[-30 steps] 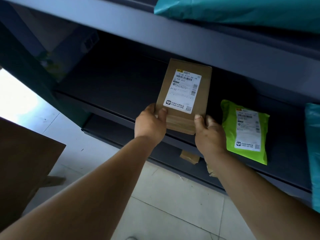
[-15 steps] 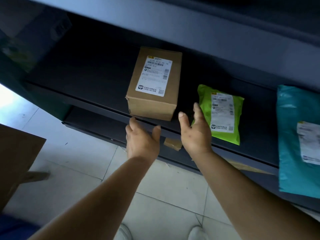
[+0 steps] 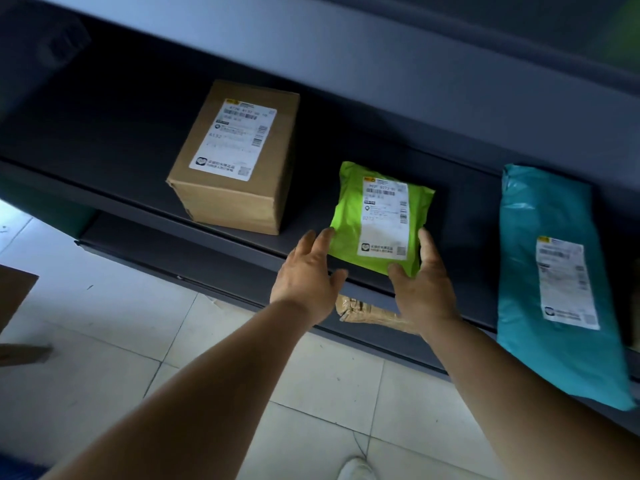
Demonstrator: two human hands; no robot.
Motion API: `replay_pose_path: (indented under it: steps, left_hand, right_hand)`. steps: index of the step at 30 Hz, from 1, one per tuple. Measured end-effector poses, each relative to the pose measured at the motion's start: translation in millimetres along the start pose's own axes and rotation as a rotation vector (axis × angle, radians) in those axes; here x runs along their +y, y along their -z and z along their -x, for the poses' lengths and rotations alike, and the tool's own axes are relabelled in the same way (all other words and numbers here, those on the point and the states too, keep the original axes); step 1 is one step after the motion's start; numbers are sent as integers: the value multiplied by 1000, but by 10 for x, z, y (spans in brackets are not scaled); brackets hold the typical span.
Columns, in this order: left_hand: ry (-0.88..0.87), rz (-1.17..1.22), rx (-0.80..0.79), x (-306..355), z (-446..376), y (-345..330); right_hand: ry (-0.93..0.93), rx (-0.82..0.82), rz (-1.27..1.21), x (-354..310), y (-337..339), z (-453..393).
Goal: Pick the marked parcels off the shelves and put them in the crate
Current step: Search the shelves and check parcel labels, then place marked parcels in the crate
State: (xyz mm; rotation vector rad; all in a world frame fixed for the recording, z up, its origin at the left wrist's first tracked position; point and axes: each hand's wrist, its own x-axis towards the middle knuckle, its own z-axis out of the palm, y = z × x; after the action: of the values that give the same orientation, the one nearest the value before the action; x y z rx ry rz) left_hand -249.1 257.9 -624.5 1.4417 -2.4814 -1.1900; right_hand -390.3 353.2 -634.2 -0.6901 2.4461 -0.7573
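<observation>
A green plastic parcel (image 3: 349,209) with a white label lies near the front edge of the dark shelf (image 3: 104,161). My left hand (image 3: 308,275) reaches its left front corner with straight fingers, the fingertips touching the bag. At the parcel's right front corner is my right hand (image 3: 427,285), thumb against the front edge and fingers along the right side, not closed round it. A brown cardboard box (image 3: 239,199) with a label stands on the same shelf to the left, free of both hands.
A long teal parcel (image 3: 540,271) lies at the right and overhangs the shelf edge. A taped brown packet (image 3: 367,311) sits on the lower shelf under my hands. Brown cardboard (image 3: 14,296) stands at the far left on the tiled floor (image 3: 156,317).
Both hands let go of the brown box, which now stands on the shelf, and moved right to the green parcel. The view shifted to the right.
</observation>
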Motion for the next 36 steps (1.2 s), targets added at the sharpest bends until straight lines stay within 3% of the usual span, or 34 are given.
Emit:
replay_pose_path:
  steps: [9, 14, 25, 29, 36]
  left_hand:
    - [10, -77, -96, 231, -329, -107]
    - [-23, -204, -46, 244, -109, -193]
    - [97, -274, -99, 400, -130, -139]
    - [98, -269, -68, 509, -198, -129]
    - [-59, -216, -3, 669, 130, -355]
  right_hand:
    - [76, -162, 12, 82, 84, -202]
    - [98, -119, 26, 165, 131, -54]
    - [91, -280, 39, 27, 210, -133]
    - [90, -228, 25, -39, 288, -143]
    - [133, -50, 183, 200, 739, 262]
